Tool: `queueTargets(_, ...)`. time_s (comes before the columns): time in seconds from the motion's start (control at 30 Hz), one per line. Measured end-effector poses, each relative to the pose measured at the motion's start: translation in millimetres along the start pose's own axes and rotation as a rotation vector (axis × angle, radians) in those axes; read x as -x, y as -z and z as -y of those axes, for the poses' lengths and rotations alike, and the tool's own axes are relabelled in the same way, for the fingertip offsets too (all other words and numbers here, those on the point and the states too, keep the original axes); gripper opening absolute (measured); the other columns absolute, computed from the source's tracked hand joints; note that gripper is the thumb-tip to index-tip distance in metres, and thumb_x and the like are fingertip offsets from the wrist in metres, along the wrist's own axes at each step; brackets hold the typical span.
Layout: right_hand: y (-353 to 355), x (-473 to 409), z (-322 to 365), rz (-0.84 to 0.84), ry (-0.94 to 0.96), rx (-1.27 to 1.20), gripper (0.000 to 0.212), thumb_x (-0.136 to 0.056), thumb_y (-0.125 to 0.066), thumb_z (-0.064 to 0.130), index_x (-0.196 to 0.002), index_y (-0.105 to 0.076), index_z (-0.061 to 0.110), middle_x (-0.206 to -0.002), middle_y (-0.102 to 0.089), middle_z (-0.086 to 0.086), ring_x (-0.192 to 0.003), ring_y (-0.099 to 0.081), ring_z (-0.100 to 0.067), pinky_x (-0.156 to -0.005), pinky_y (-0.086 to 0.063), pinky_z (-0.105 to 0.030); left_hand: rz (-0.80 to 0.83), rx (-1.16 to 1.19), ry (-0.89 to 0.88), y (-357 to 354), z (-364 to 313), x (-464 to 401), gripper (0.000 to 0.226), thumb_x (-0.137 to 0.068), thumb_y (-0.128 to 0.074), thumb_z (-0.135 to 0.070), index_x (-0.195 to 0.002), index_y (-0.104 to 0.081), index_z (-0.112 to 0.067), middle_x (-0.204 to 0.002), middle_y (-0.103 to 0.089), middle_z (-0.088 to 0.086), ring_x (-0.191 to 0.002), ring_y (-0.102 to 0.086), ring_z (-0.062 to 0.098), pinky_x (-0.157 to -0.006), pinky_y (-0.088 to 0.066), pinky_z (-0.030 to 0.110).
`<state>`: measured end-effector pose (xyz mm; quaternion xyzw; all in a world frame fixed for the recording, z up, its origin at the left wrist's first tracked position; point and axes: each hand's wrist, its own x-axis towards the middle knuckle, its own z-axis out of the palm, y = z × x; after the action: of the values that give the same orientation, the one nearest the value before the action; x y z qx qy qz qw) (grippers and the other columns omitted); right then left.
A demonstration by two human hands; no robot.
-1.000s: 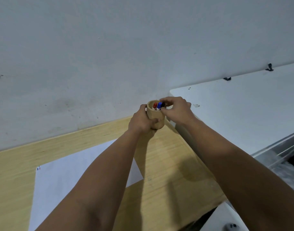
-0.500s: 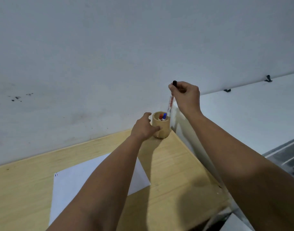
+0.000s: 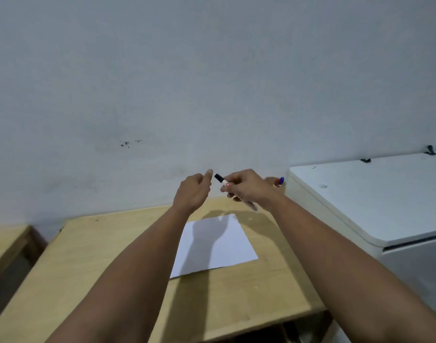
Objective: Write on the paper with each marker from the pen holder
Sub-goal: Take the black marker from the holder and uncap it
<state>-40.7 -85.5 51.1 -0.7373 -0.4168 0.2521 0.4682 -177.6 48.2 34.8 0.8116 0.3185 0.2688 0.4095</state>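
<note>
My right hand (image 3: 249, 188) grips a white marker with a black cap (image 3: 220, 179), held above the far edge of the wooden table, cap pointing up and left. Just left of the cap, my left hand (image 3: 194, 190) hovers with fingers loosely curled and holds nothing. A white sheet of paper (image 3: 222, 246) lies flat on the table below both hands, partly under my left forearm. The wooden pen holder (image 3: 277, 185) stands against the wall behind my right hand, mostly hidden; a blue-capped marker (image 3: 281, 180) and a red one poke out of it.
The light wooden table (image 3: 88, 256) runs from the wall to the near edge. A white chest-like appliance (image 3: 375, 201) stands right of it, higher than the tabletop. A second wooden surface (image 3: 6, 241) sits at the far left across a gap.
My right hand lifted the black-capped marker out of the holder and brought it left, over the paper. My left hand let go of the holder and rose beside the cap.
</note>
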Motion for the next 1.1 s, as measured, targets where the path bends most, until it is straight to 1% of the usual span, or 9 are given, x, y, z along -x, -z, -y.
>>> queueTargets(0.1,-37,3,6,0.138,0.026,-0.031,0.025,-0.103,-0.072,0.027,-0.124,-0.078,0.017,-0.102,-0.082,-0.010,-0.066,-0.060,-0.012,-0.055,-0.047,-0.023,-0.004,-0.050,0.014,37,22,22,0.074,-0.095,-0.036,-0.074,-0.071,-0.069,-0.013,-0.074,-0.075,0.001,-0.071,-0.071,0.022,-0.079,-0.055,0.040)
queueTargets(0.17,-61,1,12,0.182,0.049,-0.041,0.025,-0.101,-0.074,0.031,-0.119,-0.080,0.014,-0.095,-0.082,-0.006,-0.062,-0.054,-0.012,-0.053,-0.042,-0.024,0.002,-0.047,0.014,57,33,32,0.070,-0.096,-0.038,-0.073,-0.062,-0.066,-0.018,-0.065,-0.069,0.003,-0.064,-0.063,0.022,-0.075,-0.054,0.039)
queueTargets(0.33,-105,-4,25,0.243,0.081,-0.066,0.022,-0.099,-0.076,0.024,-0.103,-0.081,0.002,-0.104,-0.083,-0.016,-0.060,-0.053,-0.011,-0.051,-0.042,-0.022,0.031,0.037,0.064,95,58,44,0.052,-0.104,-0.043,-0.055,-0.072,-0.065,-0.021,-0.069,-0.052,0.005,-0.063,-0.052,0.020,-0.069,-0.056,0.038)
queueTargets(0.53,-139,-14,16,0.207,0.129,0.022,0.011,-0.097,-0.079,0.025,-0.099,-0.082,0.015,-0.080,-0.079,0.003,-0.058,-0.055,-0.007,-0.056,-0.043,-0.019,0.117,0.091,0.203,109,86,41,0.046,-0.107,-0.041,-0.045,-0.090,-0.065,-0.009,-0.071,-0.048,0.002,-0.059,-0.044,0.017,-0.070,-0.057,0.036)
queueTargets(0.67,-138,-24,0,0.146,0.126,0.067,0.003,-0.096,-0.079,0.017,-0.096,-0.081,0.015,-0.077,-0.076,0.002,-0.051,-0.056,0.002,-0.055,-0.042,-0.017,-0.076,0.192,0.282,130,112,33,0.046,-0.108,-0.040,-0.042,-0.110,-0.067,-0.004,-0.072,-0.046,0.003,-0.061,-0.044,0.018,-0.071,-0.060,0.038)
queueTargets(0.77,-125,-31,-20,0.067,0.043,-0.066,0.010,-0.098,-0.077,0.016,-0.102,-0.069,0.017,-0.081,-0.079,-0.005,-0.051,-0.055,-0.009,-0.051,-0.042,-0.024,-0.154,-0.248,0.208,151,149,32,0.052,-0.107,-0.036,-0.047,-0.102,-0.071,-0.009,-0.076,-0.063,0.000,-0.076,-0.058,0.026,-0.075,-0.054,0.037)
queueTargets(0.9,-126,-41,-29,-0.050,-0.076,-0.406,0.015,-0.104,-0.065,0.005,-0.097,-0.057,0.016,-0.090,-0.073,-0.015,-0.053,-0.054,-0.015,-0.043,-0.041,-0.020,-0.011,-0.861,0.144,138,194,37,0.051,-0.106,-0.028,-0.051,-0.105,-0.065,-0.016,-0.106,-0.070,0.006,-0.098,-0.065,0.032,-0.074,-0.044,0.037)
queueTargets(1.0,-126,-46,-30,-0.047,-0.167,-0.649,0.018,-0.105,-0.056,0.003,-0.103,-0.070,0.014,-0.100,-0.076,-0.017,-0.060,-0.064,-0.019,-0.050,-0.049,-0.024,0.042,-1.052,0.036,119,211,50,0.045,-0.104,-0.031,-0.051,-0.100,-0.060,-0.017,-0.100,-0.071,0.003,-0.091,-0.067,0.030,-0.075,-0.035,0.037)
queueTargets(1.1,-122,-49,-29,-0.028,-0.235,-0.851,0.035,-0.103,-0.045,0.002,-0.117,-0.075,0.011,-0.109,-0.080,-0.016,-0.074,-0.073,-0.023,-0.059,-0.056,-0.027,0.016,-1.085,-0.033,115,220,57,0.044,-0.104,-0.031,-0.051,-0.094,-0.058,-0.018,-0.093,-0.071,0.000,-0.086,-0.068,0.028,-0.078,-0.035,0.038)
